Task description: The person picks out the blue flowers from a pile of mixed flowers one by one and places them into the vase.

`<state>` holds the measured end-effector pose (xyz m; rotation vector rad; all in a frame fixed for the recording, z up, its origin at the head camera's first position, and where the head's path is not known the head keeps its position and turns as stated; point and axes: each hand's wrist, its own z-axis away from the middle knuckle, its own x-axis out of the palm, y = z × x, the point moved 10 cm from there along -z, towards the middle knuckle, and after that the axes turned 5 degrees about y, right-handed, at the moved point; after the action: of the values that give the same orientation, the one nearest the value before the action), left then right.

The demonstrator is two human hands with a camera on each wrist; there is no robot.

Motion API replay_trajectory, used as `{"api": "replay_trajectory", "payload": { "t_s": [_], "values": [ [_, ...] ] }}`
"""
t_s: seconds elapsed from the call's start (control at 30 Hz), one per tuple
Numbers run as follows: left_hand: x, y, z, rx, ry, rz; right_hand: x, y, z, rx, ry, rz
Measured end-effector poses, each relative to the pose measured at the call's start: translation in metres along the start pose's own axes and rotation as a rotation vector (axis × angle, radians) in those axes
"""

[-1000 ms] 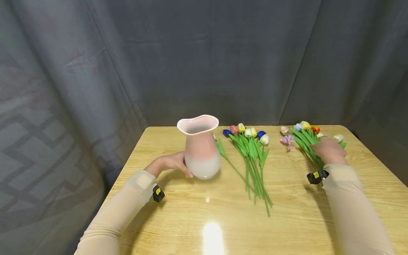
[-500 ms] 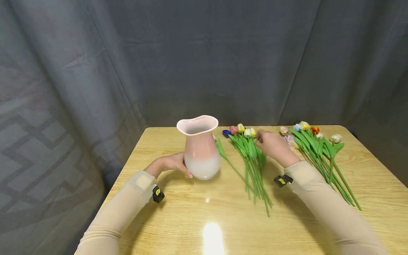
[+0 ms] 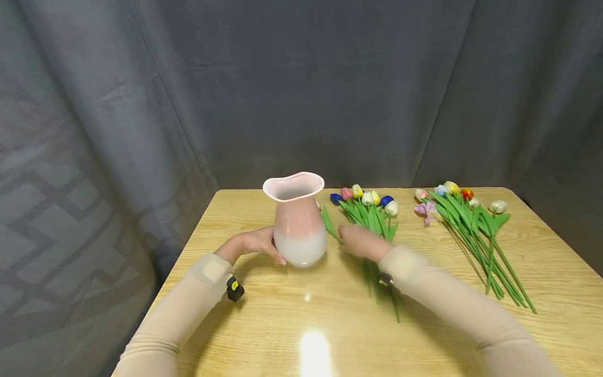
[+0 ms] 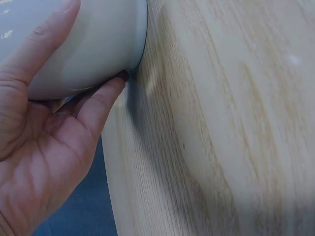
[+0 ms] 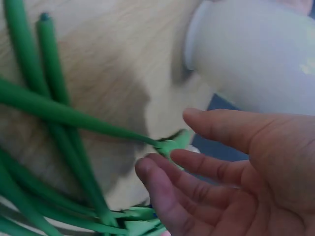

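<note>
A pink-and-white vase (image 3: 299, 230) with a wavy rim stands upright on the table. My left hand (image 3: 254, 245) holds it low on its left side, thumb in front and fingers behind; the left wrist view shows the thumb on its wall. Over the middle bunch of tulips (image 3: 372, 209) hovers my right hand (image 3: 364, 242), just right of the vase. In the right wrist view its thumb and loosely bent fingers are apart with nothing between them. A single stem (image 5: 113, 129) lies just beyond the fingertips, its flower mostly hidden.
A second bunch of artificial flowers (image 3: 471, 225), with several colours of heads and a lilac bloom (image 3: 427, 210), lies at the right of the wooden table (image 3: 264, 324). Grey curtains (image 3: 301, 94) hang behind and at the left.
My right hand has moved left from the right-hand bunch, across the middle bunch, to beside the vase. The left hand and vase stay in place.
</note>
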<state>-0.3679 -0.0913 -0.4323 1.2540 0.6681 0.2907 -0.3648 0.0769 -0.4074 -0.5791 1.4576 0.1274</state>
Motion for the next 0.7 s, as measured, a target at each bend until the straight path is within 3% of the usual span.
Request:
{"api": "replay_trajectory", "payload": {
  "t_s": [0.47, 0.6, 0.7],
  "values": [
    [0.000, 0.000, 0.000, 0.000, -0.002, 0.005, 0.022, 0.011, -0.011, 0.062, -0.088, -0.028],
    [0.000, 0.001, 0.001, -0.001, 0.001, 0.004, 0.020, 0.013, -0.009, 0.108, -0.129, -0.131],
    [0.000, 0.001, 0.001, -0.003, 0.005, 0.003, 0.011, 0.015, -0.005, 0.125, -0.112, -0.242]
  ]
}}
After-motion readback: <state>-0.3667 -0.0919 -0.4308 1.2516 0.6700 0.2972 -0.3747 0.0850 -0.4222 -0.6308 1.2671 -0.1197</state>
